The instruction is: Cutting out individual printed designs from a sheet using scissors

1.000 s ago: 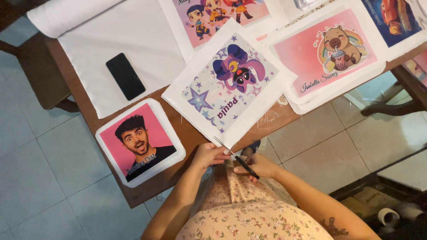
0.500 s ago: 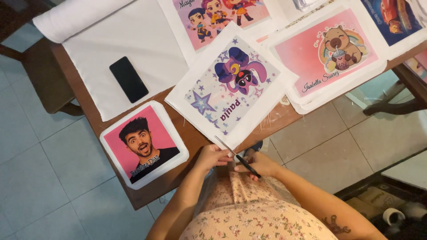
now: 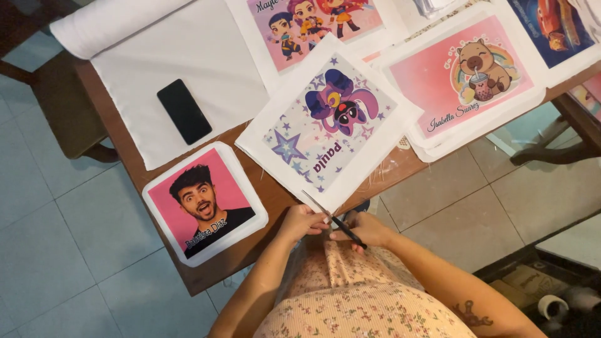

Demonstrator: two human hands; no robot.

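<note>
Left hand: at the near desk edge, its grip pinched on the near corner of the printed fabric panel.
Right hand: grip closed around the handles of the scissors, blades meeting the panel's white border at that corner.
Panel: white cloth with a purple cartoon figure and stars, lying diagonally on the brown wooden desk, its near corner hanging just over the edge (where the cut is being made).
How to cut well: judged from this, keeping the border taut with the pinching hand and running the blades parallel to the print would hold the margin even.
Blades: thin and dark from here; how far they gape I cannot tell.
Nearby: a rounded cushion cover with a portrait on pink to the left; a black phone on plain white cloth; a pink panel with a capybara to the right.
Containers: none on the desk; something cup-like on the floor at lower right is too dim to read.
</note>
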